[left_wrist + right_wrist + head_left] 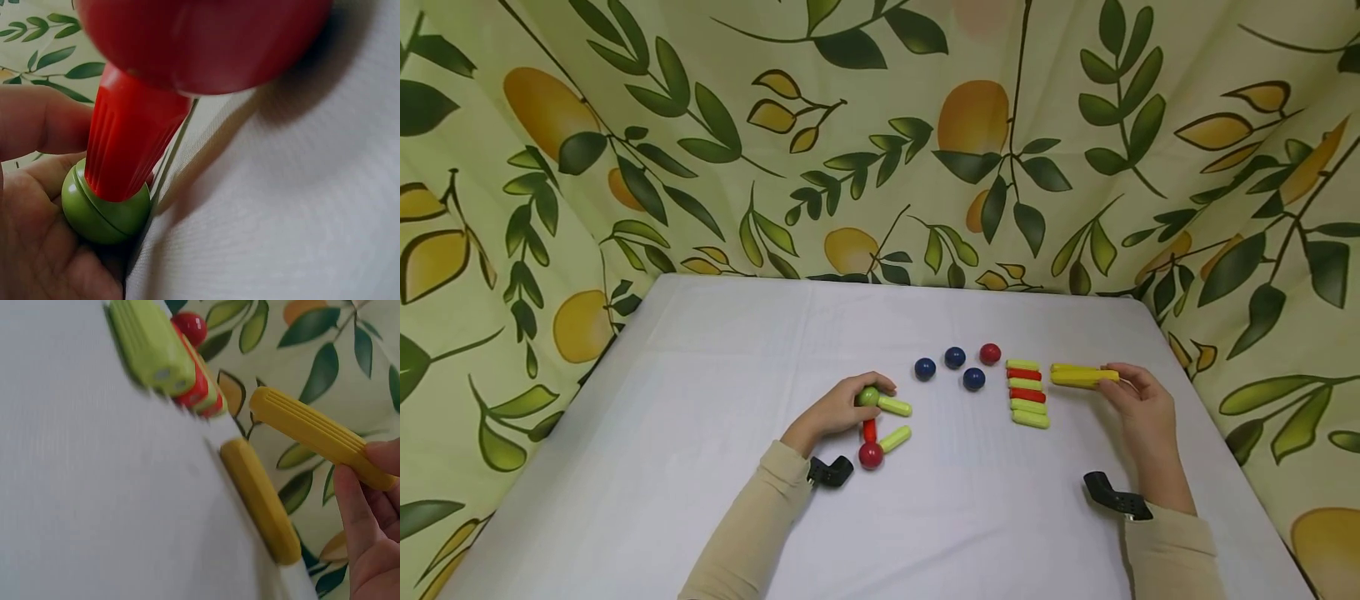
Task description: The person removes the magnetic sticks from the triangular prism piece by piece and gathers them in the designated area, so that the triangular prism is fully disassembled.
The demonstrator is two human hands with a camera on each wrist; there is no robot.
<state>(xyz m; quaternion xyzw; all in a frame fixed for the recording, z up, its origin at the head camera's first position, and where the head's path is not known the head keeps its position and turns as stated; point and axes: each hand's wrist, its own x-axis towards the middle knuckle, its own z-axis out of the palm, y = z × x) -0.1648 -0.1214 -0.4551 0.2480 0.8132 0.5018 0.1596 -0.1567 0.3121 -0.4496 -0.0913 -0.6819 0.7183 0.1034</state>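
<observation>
My left hand [833, 412] curls its fingers and thumb round a green ball [868, 397]. A red rod [869, 431] runs from that ball to a red ball [871, 455] nearer me. Two yellow-green rods, one at the green ball [895, 407] and one at the red ball [896, 439], point right. On the right, my right hand [1150, 417] pinches a long yellow rod [312, 434] by one end between thumb and fingers, raised off the table. A second yellow rod [259, 500] lies on the table below it.
Three blue balls [955, 357] and a loose red ball [990, 354] sit between the hands, farther back. To their right, short yellow-green and red rods [1027, 396] lie in a row. A patterned curtain [880, 167] hangs behind the white-covered table [737, 358].
</observation>
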